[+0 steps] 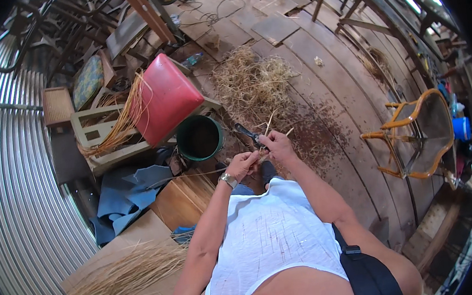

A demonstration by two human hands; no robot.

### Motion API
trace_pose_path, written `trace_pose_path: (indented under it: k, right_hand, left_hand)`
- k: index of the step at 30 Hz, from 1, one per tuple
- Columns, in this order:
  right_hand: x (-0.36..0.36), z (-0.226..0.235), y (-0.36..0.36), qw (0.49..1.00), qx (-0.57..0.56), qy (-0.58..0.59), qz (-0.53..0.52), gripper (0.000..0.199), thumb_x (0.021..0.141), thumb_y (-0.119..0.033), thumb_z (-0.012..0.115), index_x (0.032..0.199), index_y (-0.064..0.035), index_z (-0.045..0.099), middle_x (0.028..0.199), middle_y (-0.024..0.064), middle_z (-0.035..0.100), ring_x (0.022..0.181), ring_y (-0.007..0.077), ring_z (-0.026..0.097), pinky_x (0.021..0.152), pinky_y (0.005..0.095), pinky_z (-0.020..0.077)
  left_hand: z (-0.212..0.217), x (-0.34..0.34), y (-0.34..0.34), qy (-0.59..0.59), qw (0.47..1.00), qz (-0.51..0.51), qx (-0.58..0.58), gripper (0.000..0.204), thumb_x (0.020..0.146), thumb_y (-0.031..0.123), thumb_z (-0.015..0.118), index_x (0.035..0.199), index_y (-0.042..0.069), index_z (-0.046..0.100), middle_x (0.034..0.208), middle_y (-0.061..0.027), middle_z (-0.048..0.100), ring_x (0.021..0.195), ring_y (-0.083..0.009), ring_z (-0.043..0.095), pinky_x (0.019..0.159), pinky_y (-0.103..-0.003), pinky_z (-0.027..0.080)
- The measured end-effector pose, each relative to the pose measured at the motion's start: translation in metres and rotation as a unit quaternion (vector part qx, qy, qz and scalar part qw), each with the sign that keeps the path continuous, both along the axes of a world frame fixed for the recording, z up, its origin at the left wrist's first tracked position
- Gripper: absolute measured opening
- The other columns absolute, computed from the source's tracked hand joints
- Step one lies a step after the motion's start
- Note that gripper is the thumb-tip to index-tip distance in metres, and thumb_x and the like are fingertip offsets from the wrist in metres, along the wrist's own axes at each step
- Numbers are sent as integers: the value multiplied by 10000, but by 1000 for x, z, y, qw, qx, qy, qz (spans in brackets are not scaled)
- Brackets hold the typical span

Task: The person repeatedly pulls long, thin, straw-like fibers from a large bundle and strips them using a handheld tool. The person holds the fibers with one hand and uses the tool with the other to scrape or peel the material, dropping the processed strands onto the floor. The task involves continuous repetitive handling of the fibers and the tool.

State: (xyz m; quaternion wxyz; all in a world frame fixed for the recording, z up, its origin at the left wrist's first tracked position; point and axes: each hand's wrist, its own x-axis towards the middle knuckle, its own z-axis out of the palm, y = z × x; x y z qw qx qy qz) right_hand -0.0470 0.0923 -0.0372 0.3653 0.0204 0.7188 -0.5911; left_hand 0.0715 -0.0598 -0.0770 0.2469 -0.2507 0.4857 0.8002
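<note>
My left hand (240,167), with a wristwatch (229,180) above it, is closed in a pinch on a thin pale cane strip (193,175) that trails off to the left. Right beside it, my right hand (278,146) is closed around a dark, knife-like tool (246,131) that points up and to the left. Short light cane pieces (270,122) stick out past the right fingers. Both hands are close together in front of my white shirt (276,217). The fingers partly hide where strip and tool meet.
A pile of shavings (252,81) lies ahead on the plank floor. Left of it are a dark green bucket (200,137) and a red-padded chair (167,100) draped with strips (130,120). A straw-coloured bundle (129,277) lies at lower left; a rattan chair (433,124) stands right.
</note>
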Motion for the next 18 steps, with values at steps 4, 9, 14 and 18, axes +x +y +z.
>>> trace_pose_path:
  k: [4,9,14,18]
  right_hand:
    - [-28,2,19,999,7,-25,-23,318,877,-281,689,711,-78,509,558,16,550,409,76,506,349,233,372]
    - [-37,24,20,999,-16,-8,40,286,888,-292,682,757,-72,554,567,15,560,424,57,506,371,209,375]
    - [-40,31,17,997,26,66,14,322,865,-310,702,733,-47,571,578,19,572,448,76,530,403,241,414]
    - [-46,5,25,983,102,152,21,327,851,-325,704,734,-32,615,623,27,604,505,107,582,471,277,474]
  left_hand:
    - [-2,2,16,113,977,41,-177,401,915,326,654,1185,40,579,1075,-56,634,815,-87,552,678,-213,449]
    - [33,-29,24,94,995,19,-9,570,895,336,683,1342,52,473,1144,-48,611,908,-85,562,717,-228,449]
    - [39,-48,31,70,986,150,-5,300,955,368,585,1011,76,621,803,21,616,521,-30,434,452,-186,322]
    - [21,-52,24,67,997,7,45,303,941,361,604,891,65,645,714,22,602,561,-66,488,481,-225,357]
